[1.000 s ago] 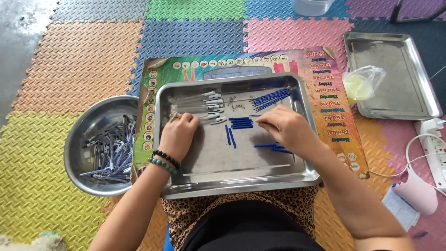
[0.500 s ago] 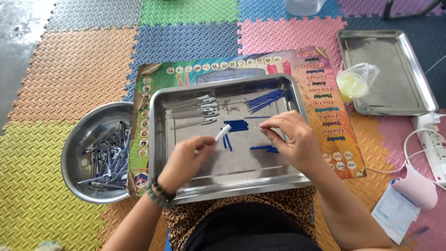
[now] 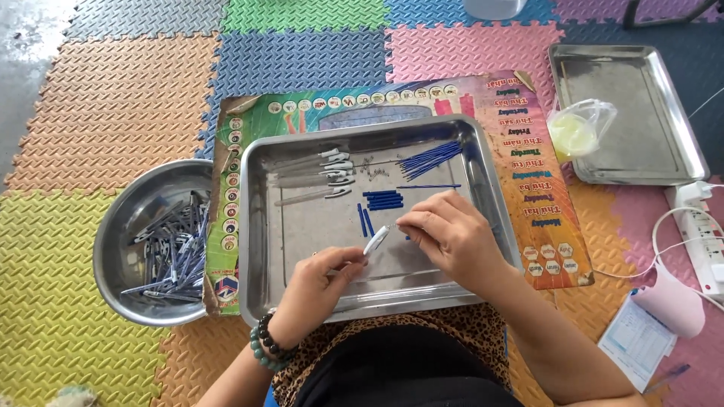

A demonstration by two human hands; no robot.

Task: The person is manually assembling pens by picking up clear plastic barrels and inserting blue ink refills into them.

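– Far left first. What sort of thing there?

– A round shiny steel bowl (image 3: 121, 226) with a heap of thin grey and blue pen parts. Just beside that, a big flat steel tray (image 3: 255, 226) lying on a bright paper poster (image 3: 528, 151).

– And inside the big tray?

– A row of see-through pen tubes with white clips (image 3: 324, 169) near the top. Then tiny metal springs (image 3: 373, 172), a bunch of long thin blue sticks (image 3: 430, 160) and a few short blue bits (image 3: 383, 200).

– And the hands?

– Left hand (image 3: 320, 283) curled shut, thumb and fingers around the low end of a clear plastic pen tube with a white end (image 3: 375, 241). Held just over the tray floor, near the front. Right hand (image 3: 452, 237) pinched tight at the white end, other fingers tucked in. Maybe something tiny in that pinch too. Too small to tell.

– Hard to hold, that pen tube?

– Probably very light. Stiff, thin and smooth, so likely slippery. Best to grip round the middle, not at the tip. No hard squeeze, or maybe a crack.

– Further right?

– A small clear plastic bag with something pale yellow inside (image 3: 577, 130), touching a second steel tray (image 3: 664, 83). Last, a white plug strip (image 3: 701, 226) at the edge.
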